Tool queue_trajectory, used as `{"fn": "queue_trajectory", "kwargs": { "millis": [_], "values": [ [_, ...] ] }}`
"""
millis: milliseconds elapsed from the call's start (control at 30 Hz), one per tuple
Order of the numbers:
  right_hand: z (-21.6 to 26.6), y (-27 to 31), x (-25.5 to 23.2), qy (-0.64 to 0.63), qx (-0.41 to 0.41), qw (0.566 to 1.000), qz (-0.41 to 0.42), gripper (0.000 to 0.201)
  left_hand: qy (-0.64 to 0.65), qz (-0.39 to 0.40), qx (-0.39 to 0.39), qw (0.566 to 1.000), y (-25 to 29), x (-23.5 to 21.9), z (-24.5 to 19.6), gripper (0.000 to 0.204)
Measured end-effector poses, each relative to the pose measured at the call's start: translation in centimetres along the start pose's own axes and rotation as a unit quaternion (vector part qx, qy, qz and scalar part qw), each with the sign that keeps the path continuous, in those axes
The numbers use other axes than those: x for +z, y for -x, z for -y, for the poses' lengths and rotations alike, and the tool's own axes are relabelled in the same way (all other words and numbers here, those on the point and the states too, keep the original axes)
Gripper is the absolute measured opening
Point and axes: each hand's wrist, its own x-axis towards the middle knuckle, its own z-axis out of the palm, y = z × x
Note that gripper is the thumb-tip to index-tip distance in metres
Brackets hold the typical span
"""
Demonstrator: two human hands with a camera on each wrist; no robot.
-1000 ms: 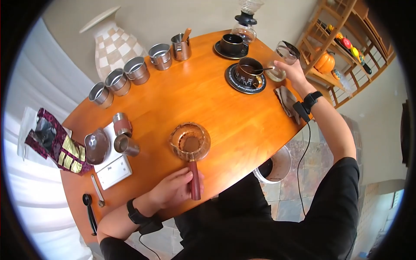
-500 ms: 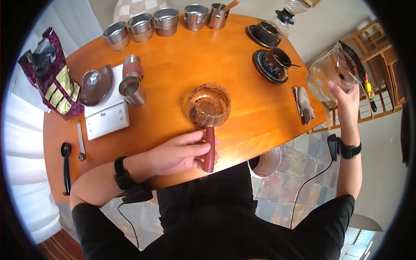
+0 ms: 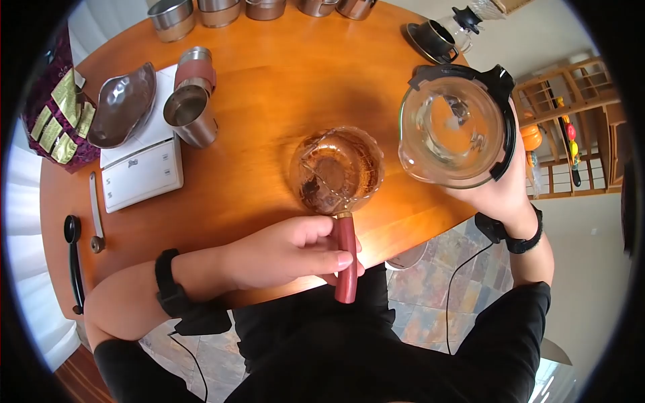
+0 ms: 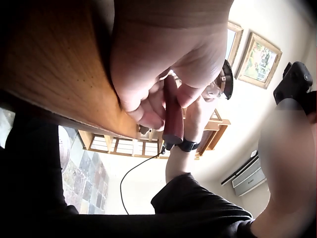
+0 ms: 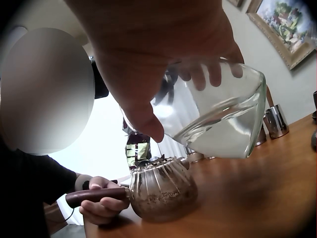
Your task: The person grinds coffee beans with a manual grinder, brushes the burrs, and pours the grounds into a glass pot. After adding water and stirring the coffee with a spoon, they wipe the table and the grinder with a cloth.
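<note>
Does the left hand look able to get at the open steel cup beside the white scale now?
Probably not: the left hand grips the red handle of the glass pot and would have to let go first. Otherwise the way looks free, only tabletop showing between it and the steel cup.

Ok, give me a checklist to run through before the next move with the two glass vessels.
1. Left grip on the red-brown handle: ok, held.
2. Side-handled glass pot standing on the wooden table: ok.
3. Pot clean inside: not ok, brown residue shows.
4. Right grip on the glass carafe: ok, held.
5. Clear liquid in the carafe: ok; temperature: cannot tell.
6. Carafe over the pot: not ok, off to its right in the head view.
</note>
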Motion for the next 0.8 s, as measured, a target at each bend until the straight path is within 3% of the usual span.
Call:
{"fn": "queue_trajectory", "kwargs": {
  "millis": [267,333,467,567,633,800],
  "values": [
    [-1.1,-1.2,1.9,0.044,-0.027,0.999,0.0,0.086,0.048,-0.003,0.001,0.999,-0.1,0.3,0.7,0.023],
    [-1.4,-1.1,1.6,0.046,-0.013,0.997,0.057,0.09,0.039,-0.004,-0.009,0.999,-0.2,0.3,0.5,0.021],
    [-1.4,-1.0,1.4,0.089,-0.016,0.993,0.074,0.089,0.037,0.006,0.001,0.999,-0.2,0.5,0.2,0.017],
    [-1.3,-1.2,1.6,0.125,-0.044,0.989,0.065,0.09,0.034,0.005,0.005,0.999,-0.2,0.4,0.4,0.017],
    [-0.7,-1.6,2.2,0.12,-0.076,0.99,-0.012,0.072,0.034,0.006,0.009,0.999,-0.2,0.4,0.4,0.017],
    [-0.8,-1.6,2.4,0.121,-0.079,0.989,-0.012,0.068,0.038,0.007,0.009,0.999,-0.2,0.4,0.5,0.017]
  ]
}}
